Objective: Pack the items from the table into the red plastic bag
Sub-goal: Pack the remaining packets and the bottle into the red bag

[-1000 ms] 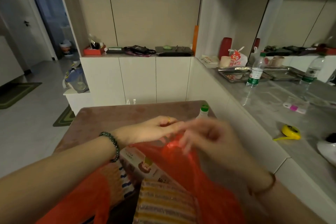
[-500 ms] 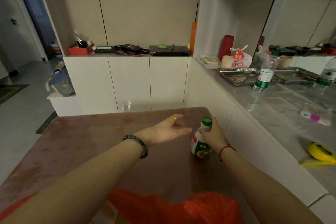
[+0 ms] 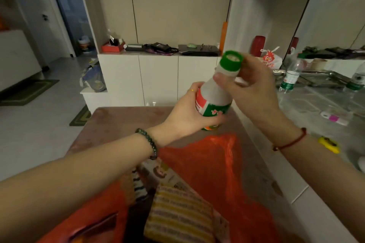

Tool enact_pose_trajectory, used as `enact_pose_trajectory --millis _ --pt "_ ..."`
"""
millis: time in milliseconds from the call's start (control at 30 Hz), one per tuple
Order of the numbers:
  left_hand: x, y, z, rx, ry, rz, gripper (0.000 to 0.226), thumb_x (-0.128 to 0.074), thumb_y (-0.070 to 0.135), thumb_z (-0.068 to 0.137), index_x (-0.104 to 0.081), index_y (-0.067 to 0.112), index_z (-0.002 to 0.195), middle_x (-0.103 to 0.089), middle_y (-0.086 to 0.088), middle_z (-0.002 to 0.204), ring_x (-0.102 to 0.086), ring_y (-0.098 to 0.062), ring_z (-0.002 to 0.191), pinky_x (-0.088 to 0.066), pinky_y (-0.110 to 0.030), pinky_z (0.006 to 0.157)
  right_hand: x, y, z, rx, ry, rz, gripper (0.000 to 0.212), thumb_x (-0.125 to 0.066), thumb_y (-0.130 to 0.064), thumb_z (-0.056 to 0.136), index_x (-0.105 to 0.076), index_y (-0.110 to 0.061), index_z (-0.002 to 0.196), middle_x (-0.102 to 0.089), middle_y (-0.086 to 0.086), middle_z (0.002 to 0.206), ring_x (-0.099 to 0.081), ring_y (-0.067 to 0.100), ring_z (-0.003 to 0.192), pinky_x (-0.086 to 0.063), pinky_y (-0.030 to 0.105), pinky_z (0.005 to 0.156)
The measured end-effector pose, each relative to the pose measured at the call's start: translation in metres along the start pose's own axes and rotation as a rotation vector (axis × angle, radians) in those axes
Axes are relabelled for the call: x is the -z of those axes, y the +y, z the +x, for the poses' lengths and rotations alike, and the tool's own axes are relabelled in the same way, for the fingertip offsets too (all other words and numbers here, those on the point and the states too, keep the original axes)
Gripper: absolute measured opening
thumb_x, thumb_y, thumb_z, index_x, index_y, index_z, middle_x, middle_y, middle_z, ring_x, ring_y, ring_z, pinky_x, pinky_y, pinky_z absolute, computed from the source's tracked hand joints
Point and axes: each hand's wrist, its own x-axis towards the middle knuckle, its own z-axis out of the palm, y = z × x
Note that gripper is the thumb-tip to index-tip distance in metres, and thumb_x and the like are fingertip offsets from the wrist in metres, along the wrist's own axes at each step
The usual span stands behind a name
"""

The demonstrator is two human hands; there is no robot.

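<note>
Head view — left hand [image 3: 183,114] and right hand [image 3: 250,89] grip green-capped bottle [image 3: 215,94] near red bag [image 3: 207,163] — striped pack [image 3: 177,215] inside.

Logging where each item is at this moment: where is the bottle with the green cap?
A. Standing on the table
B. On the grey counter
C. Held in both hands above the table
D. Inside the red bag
C: the left hand wraps the lower body of the bottle and the right hand grips its neck under the green cap, off the table and outside the red bag.
</note>
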Motion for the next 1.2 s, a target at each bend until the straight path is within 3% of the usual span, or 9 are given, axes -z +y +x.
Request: enact_pose_trajectory --millis 300,400,500,567,667,767,833,933,1200 --pt "0.067 0.098 -0.113 -0.009 -0.051 0.054 0.06 -0.077 0.026 0.07 -0.041 0.022 0.117 -0.062 0.005 0.106 -0.064 -0.009 0.095 -0.054 -0.02 0.082 -0.02 -0.119 -0.053 -0.126 -0.306 0.096 0.026 -0.064 -0.015 0.084 -0.054 -0.016 0.107 -0.065 -0.004 0.1 -0.064 0.005 0.092 -0.053 0.019 0.082" --pt "0.084 0.096 -0.154 0.194 -0.229 0.113 0.096 -0.073 0.05 0.066 -0.022 0.019 0.141 -0.058 0.008 0.121 -0.06 -0.004 0.104 -0.05 -0.016 0.088 -0.03 -0.125 -0.088 -0.158 -0.332 0.124 0.018 -0.063 -0.008 0.084 -0.055 -0.013 0.1 -0.066 0.008 0.101 -0.064 0.019 0.094 -0.052 0.031 0.086" --pt "0.091 0.082 -0.198 0.29 -0.336 0.433 0.123 -0.068 0.071 0.052 -0.001 0.029 0.146 -0.047 0.01 0.138 -0.049 0.001 0.114 -0.033 -0.003 0.091 -0.038 -0.117 -0.116 -0.165 -0.4 0.039 0.02 -0.064 -0.011 0.084 -0.056 -0.008 0.102 -0.067 0.003 0.096 -0.064 0.009 0.085 -0.052 0.02 0.077" --pt "0.09 0.07 -0.224 0.32 -0.361 0.61 0.111 -0.072 0.055 0.065 -0.001 0.029 0.146 -0.045 0.0 0.141 -0.048 -0.01 0.122 -0.036 -0.013 0.093 -0.047 -0.111 -0.132 -0.178 -0.433 0.022 0.017 -0.064 -0.014 0.084 -0.056 -0.013 0.099 -0.065 -0.006 0.089 -0.062 0.0 0.078 -0.048 0.015 0.069" --pt "0.091 0.057 -0.246 0.354 -0.378 0.743 0.064 -0.062 0.03 0.082 -0.033 0.013 0.136 -0.064 -0.003 0.1 -0.062 -0.016 0.09 -0.045 -0.021 0.071 -0.063 -0.102 -0.151 -0.145 -0.467 0.004 0.021 -0.065 -0.018 0.082 -0.053 -0.03 0.094 -0.063 -0.015 0.09 -0.06 -0.009 0.079 -0.045 0.007 0.071" --pt "0.109 0.058 -0.254 0.494 -0.344 0.437 0.009 -0.052 0.011 0.089 -0.059 0.008 0.095 -0.068 0.003 0.071 -0.062 -0.014 0.057 -0.049 -0.019 0.052 -0.081 -0.091 -0.167 -0.06 -0.562 -0.05 0.028 -0.067 -0.022 0.082 -0.049 -0.036 0.098 -0.062 -0.015 0.099 -0.058 -0.005 0.092 -0.045 0.012 0.083" --pt "0.125 0.066 -0.254 0.609 -0.174 0.007 0.016 -0.048 -0.003 0.087 -0.061 0.006 0.091 -0.066 0.006 0.056 -0.053 -0.01 0.038 -0.048 -0.019 0.04 -0.094 -0.081 -0.174 0.027 -0.638 -0.194 0.032 -0.066 -0.026 0.082 -0.05 -0.028 0.109 -0.06 -0.006 0.11 -0.055 0.011 0.105 -0.043 0.029 0.096" --pt "0.156 0.082 -0.246 0.59 0.116 -0.429 0.021 -0.044 -0.003 0.087 -0.058 0.01 0.096 -0.054 0.003 0.052 -0.036 -0.006 0.026 -0.042 -0.017 0.03 -0.118 -0.065 -0.185 0.247 -0.788 -0.517 0.033 -0.062 -0.03 0.085 -0.047 -0.025 0.114 -0.059 -0.004 0.119 -0.048 0.018 0.12 -0.016 0.045 0.115" --pt "0.153 0.099 -0.244 0.497 0.08 -0.403 0.016 -0.044 0.013 0.094 -0.055 0.012 0.106 -0.058 0.002 0.054 -0.038 -0.008 0.028 -0.042 -0.018 0.029 -0.137 -0.028 -0.204 0.065 -1.086 -0.81 0.055 -0.048 -0.002 0.084 -0.035 -0.015 0.136 -0.041 0.007 0.141 -0.03 0.023 0.136 0.003 0.053 0.116"
